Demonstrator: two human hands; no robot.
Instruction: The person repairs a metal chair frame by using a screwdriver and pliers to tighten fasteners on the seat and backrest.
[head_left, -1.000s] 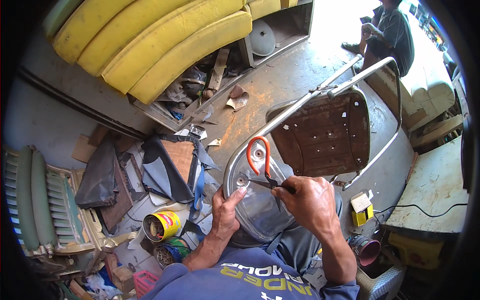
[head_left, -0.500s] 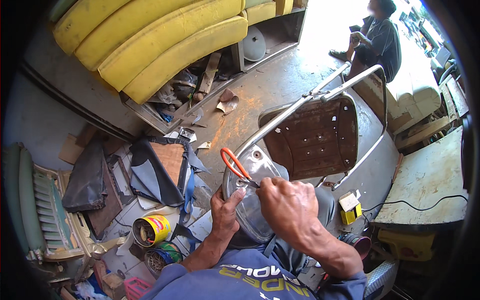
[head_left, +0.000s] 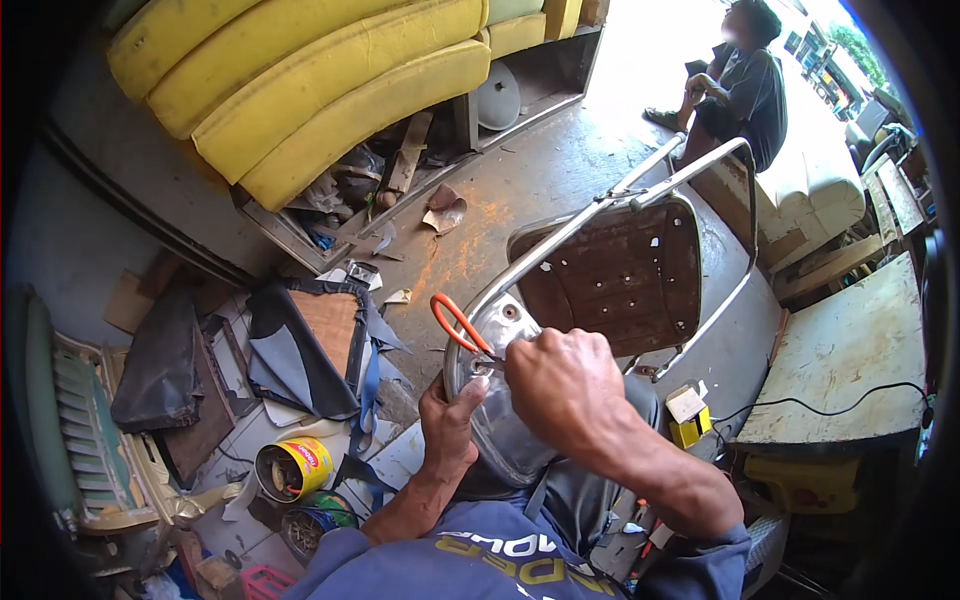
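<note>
My right hand (head_left: 562,390) is closed round orange-handled scissors (head_left: 457,325), its knuckles up, over a hole in a shiny metal plate (head_left: 492,425) with a rounded end. My left hand (head_left: 450,430) grips the plate's left edge, thumb on top beside that hole. The scissors' orange handles point up and away from me; their blades are mostly hidden by my right hand. The plate rests over my lap and joins bent metal tubing (head_left: 560,235). Beyond it lies a rusty brown seat panel (head_left: 600,280).
Yellow foam pads (head_left: 320,100) top a cabinet. A person (head_left: 750,100) sits at the back right. Upholstered pieces (head_left: 315,335), a yellow can (head_left: 285,470) and scraps lie left. At right are a pale board (head_left: 830,360), a black cable (head_left: 800,400) and a small yellow box (head_left: 690,428).
My right hand and forearm have turned over the plate, and the orange handles have tilted leftward and down. My left hand keeps its grip. The camera view has shifted a little.
</note>
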